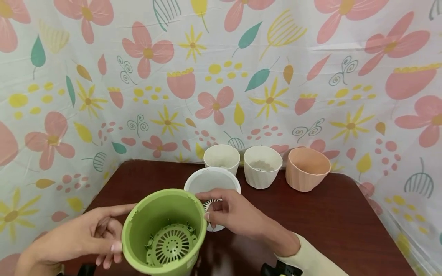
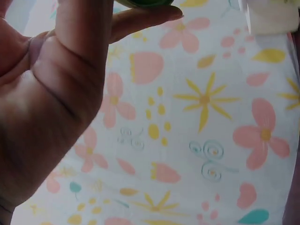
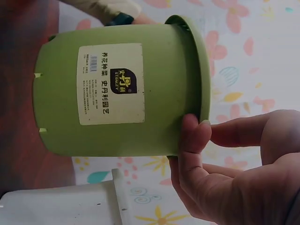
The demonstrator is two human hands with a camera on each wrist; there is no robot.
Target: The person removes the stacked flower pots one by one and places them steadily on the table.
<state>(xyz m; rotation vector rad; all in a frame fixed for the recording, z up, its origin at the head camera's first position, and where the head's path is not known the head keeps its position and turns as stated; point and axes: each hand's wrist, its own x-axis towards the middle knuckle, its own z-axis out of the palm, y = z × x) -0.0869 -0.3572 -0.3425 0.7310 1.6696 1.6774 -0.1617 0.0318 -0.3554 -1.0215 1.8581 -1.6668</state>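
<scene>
A green plastic flowerpot (image 1: 164, 209) is tilted so its opening faces me, showing a slotted, holed base inside. My left hand (image 1: 74, 237) holds its rim at the left, the thumb on the edge and the index finger reaching behind. At the opposite side, my right hand (image 1: 238, 212) pinches the rim between thumb and fingers. In the right wrist view the pot's outer wall carries a white paper label (image 3: 112, 84). Right behind it stands a white flowerpot (image 1: 210, 180), partly hidden by the green pot and my right hand.
Along the back of the dark red-brown table (image 1: 297, 226) stand two white fluted pots, the left one (image 1: 233, 163) and the middle one (image 1: 260, 180), then a peach pot (image 1: 302, 178). A flower-printed cloth (image 1: 221, 76) hangs behind and at both sides.
</scene>
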